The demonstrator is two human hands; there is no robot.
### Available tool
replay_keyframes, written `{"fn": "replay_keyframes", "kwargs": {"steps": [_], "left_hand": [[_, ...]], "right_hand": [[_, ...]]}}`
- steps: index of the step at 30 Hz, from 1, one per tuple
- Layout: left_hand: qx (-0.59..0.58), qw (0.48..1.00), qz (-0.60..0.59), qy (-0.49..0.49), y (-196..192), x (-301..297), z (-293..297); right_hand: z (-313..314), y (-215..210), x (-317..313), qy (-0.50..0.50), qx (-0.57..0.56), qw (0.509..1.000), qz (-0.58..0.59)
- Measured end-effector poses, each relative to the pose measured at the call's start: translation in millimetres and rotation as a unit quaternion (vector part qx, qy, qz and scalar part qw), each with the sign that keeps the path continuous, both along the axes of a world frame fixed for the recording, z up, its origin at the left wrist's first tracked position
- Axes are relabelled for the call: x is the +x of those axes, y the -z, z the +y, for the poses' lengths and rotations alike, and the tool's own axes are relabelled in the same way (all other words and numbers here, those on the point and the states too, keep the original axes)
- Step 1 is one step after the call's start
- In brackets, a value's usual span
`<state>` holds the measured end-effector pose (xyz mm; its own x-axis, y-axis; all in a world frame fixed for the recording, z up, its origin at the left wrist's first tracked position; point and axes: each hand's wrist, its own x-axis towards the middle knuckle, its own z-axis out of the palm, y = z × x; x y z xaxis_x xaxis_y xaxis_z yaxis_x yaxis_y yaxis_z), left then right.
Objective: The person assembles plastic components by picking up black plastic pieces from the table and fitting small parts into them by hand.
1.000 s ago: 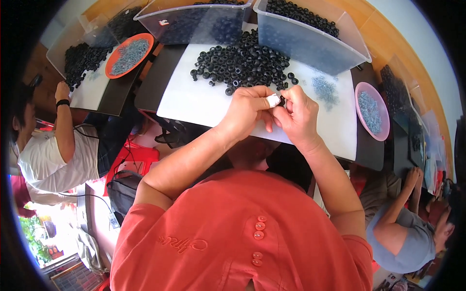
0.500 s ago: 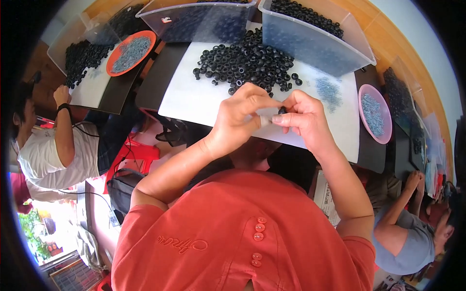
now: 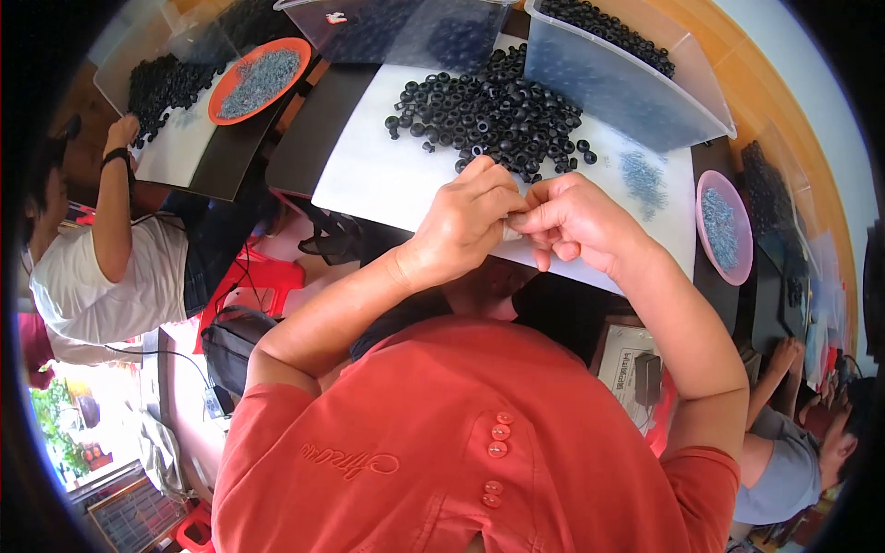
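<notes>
My left hand [image 3: 468, 223] and my right hand [image 3: 581, 221] meet over the near edge of a white sheet [image 3: 369, 170]. The fingertips of both are pinched together and touching. Whatever lies between them is hidden by the fingers. A white wrap [image 3: 512, 230] shows at the tip of my left thumb. Just beyond the hands spreads a pile of small black ring-shaped parts [image 3: 498, 111], some with open centres. To the right of the pile, thin silvery pin-like pieces [image 3: 643, 182] lie scattered on the sheet.
A pink bowl [image 3: 708, 241] of the pin-like pieces stands at the right. Behind the pile are two clear bins, one at the left [image 3: 396, 41] and one at the right [image 3: 627, 92]. An orange bowl [image 3: 218, 103] sits on a neighbouring table. People sit at left [image 3: 111, 276] and right [image 3: 784, 461].
My hands have drawn closer together. The small black part that showed in my right fingertips is now out of sight. The whole view has shifted slightly, with the table sitting further right.
</notes>
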<state>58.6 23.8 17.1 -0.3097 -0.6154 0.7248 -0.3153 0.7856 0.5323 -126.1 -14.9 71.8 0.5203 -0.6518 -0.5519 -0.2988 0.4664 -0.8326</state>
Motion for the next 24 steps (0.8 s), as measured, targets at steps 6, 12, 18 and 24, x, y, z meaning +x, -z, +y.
{"fn": "replay_keyframes", "kwargs": {"steps": [6, 12, 18, 24], "left_hand": [[0.013, 1.000, -0.007, -0.005, 8.0, -0.6, -0.6], [0.011, 0.999, -0.033, -0.021, 15.3, 1.2, -1.5], [0.001, 0.998, -0.057, -0.014, 12.3, 0.5, -0.6], [0.014, 0.997, -0.069, 0.001, 10.2, 0.8, -0.7]], "right_hand": [[-5.6, 0.6, 5.2, -0.014, 0.014, 0.999, 0.045], [-0.7, -3.2, 4.3, 0.005, 0.000, 0.999, 0.051], [8.6, -1.8, -1.1, 0.013, -0.080, 0.995, 0.064], [13.2, 20.1, -2.3, 0.035, -0.170, 0.985, 0.007]]}}
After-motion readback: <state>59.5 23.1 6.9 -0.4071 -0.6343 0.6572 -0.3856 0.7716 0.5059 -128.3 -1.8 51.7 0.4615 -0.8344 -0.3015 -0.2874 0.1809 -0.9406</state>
